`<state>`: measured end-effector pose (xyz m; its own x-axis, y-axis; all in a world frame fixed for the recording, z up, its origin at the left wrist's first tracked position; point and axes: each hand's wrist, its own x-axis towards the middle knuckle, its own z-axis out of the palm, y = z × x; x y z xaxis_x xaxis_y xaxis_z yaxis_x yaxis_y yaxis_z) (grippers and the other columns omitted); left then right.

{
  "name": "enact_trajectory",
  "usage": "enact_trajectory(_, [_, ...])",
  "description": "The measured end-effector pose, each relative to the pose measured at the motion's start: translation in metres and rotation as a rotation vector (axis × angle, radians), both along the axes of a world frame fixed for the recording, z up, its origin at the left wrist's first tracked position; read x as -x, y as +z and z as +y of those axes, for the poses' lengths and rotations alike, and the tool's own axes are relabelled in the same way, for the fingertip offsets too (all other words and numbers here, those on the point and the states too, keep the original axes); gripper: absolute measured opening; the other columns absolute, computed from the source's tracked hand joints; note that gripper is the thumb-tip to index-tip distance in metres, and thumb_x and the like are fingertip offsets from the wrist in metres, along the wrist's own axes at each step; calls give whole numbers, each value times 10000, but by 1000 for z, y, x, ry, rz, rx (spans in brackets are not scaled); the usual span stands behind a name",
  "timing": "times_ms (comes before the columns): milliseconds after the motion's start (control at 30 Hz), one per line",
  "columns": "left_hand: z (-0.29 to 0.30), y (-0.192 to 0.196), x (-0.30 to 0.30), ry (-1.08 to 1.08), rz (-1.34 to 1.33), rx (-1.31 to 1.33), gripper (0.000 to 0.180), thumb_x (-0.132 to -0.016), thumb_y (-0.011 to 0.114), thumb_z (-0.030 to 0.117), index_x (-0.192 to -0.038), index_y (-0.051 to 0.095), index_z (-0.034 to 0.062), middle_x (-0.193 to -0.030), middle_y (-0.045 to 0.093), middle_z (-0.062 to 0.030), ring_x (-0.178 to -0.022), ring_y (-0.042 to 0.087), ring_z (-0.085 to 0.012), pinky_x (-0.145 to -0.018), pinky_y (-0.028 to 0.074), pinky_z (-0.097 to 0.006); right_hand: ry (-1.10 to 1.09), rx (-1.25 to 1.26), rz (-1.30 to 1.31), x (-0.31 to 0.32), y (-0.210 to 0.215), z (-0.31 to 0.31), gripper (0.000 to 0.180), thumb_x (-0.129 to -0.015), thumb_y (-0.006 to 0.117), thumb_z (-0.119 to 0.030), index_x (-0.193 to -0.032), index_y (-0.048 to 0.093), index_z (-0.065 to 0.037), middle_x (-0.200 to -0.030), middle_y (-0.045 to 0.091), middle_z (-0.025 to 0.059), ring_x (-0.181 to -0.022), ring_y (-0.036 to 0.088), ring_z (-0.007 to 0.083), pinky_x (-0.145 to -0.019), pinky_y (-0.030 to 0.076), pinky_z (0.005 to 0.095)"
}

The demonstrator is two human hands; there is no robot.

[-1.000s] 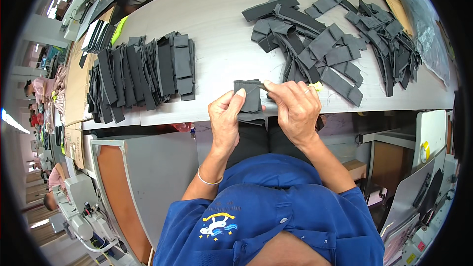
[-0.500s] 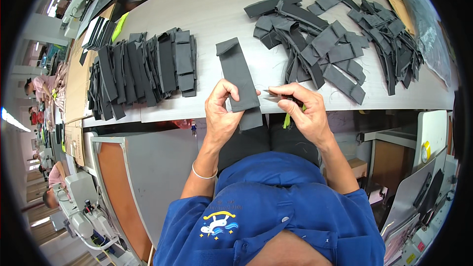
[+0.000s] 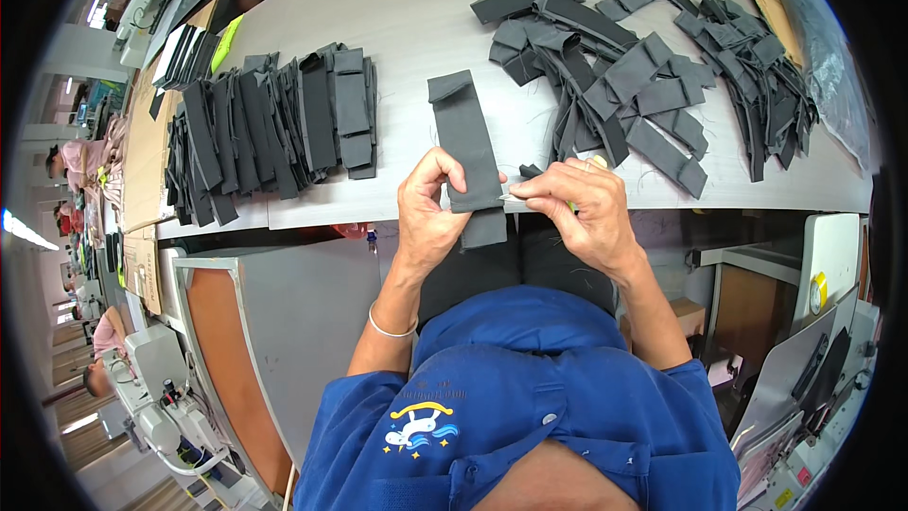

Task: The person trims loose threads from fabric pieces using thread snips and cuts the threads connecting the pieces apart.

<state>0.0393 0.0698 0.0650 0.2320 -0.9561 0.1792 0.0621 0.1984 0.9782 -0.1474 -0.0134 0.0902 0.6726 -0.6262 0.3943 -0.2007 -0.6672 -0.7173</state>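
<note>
My left hand (image 3: 433,203) grips a dark grey fabric strip (image 3: 465,137) near its lower end, thumb on top, at the front edge of the table. The strip's far end is folded over and lies above the tabletop; a short piece hangs below the hand. Closed round a pair of thread snips (image 3: 515,196), my right hand (image 3: 591,213) is at the strip's right edge. The blade tips are close to the edge; whether they touch it I cannot tell. Most of the snips is hidden by the fingers.
A neat row of grey strips (image 3: 265,128) stands at the left of the table (image 3: 407,28). Loose strips (image 3: 605,76) lie heaped at the right, with another pile (image 3: 757,85) beyond them. Plastic sheeting (image 3: 832,57) borders the far right; sewing machines (image 3: 161,416) stand at the left.
My right hand has turned and brought the snips against or near the strip's edge. The strip has shifted slightly to the right in my left hand.
</note>
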Motion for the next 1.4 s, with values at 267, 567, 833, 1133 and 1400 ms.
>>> enact_trajectory(267, [-3, -9, 2, 79, -81, -5, 265, -772, 644, -79, -783, 428, 74, -822, 626, -77, -817, 616, -124, -740, 499, -244, 0, -165, -123, -5, 1, 4, 155, -755, 676, -83, -905, 707, -110, -806, 680, 46, -674, 623, 206, -609, 451, 305])
enact_trajectory(567, [-4, -11, 8, 161, -203, -2, 221, -705, 653, -42, -755, 462, 57, -691, 476, 16, -657, 458, -62, -628, 406, -216, -14, 78, -43, -14, -3, 11, 190, -735, 685, -45, -916, 709, -97, -720, 640, 60, -621, 576, 220, -575, 391, 306])
enact_trajectory(833, [-1, -13, 6, 62, -315, 8, 202, -691, 635, -50, -779, 473, 33, -779, 505, -39, -711, 496, -121, -660, 418, -249, 16, -659, -321, -8, -11, 4, 220, -875, 616, -52, -1091, 622, -10, -922, 643, 22, -850, 574, 67, -745, 454, 221])
enact_trajectory(1133, [1, -11, 19, 157, -51, -97, 433, -674, 621, -80, -1047, 429, 23, -895, 537, -68, -793, 557, -166, -763, 475, -307, 129, -885, -155, -16, -31, -2, 126, -810, 658, -5, -918, 593, -14, -819, 599, -1, -760, 554, 62, -693, 453, 219])
enact_trajectory(1400, [-7, -17, 6, 177, -415, -26, 230, -613, 549, -38, -832, 513, 23, -807, 532, -132, -875, 533, -322, -761, 433, -392, 19, -555, -131, -13, -33, 17, 191, -680, 628, 134, -748, 527, -13, -740, 501, 17, -644, 453, 76, -575, 364, 217])
